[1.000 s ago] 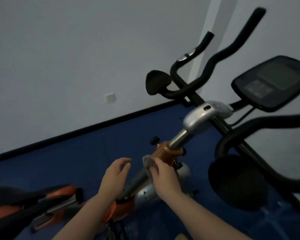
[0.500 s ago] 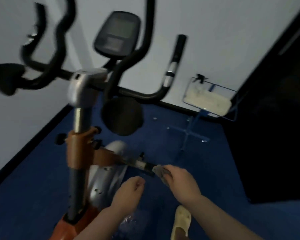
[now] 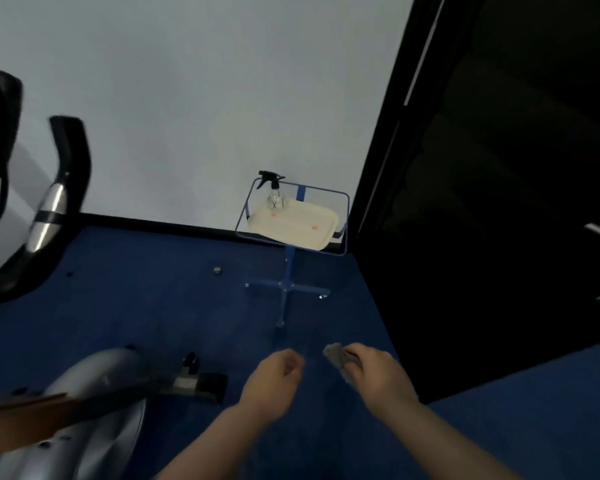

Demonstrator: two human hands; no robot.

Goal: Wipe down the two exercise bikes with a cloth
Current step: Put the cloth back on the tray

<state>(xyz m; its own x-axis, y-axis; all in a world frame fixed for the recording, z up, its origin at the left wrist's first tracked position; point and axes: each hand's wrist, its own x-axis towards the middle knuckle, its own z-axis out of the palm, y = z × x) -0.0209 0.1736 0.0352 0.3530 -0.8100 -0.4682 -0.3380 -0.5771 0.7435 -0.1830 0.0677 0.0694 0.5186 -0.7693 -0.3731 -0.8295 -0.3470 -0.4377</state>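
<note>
The right hand has its fingers curled tight around a small grey cloth, pinching it so that a crumpled corner sticks out past the fingertips toward the left hand. The left hand is closed into a loose fist with nothing in it, knuckles up, just beside the cloth's free corner yet apart from it; bare blue carpet shows in the gap between the two hands.

The exercise bike lies off to the far side of the left fingers, well apart from the cloth. Its silver flywheel housing and an orange frame piece sit lowest, and a black pedal is the part nearest the left knuckles, still clear of them. A black handlebar with a silver grip section rises farther out, blurred.

Straight ahead beyond both sets of fingers stands a blue wire-framed stand carrying a cream tray, with a clear spray bottle upright on the tray's far corner. A small round object lies on the carpet short of the white wall; what it is cannot be told
</note>
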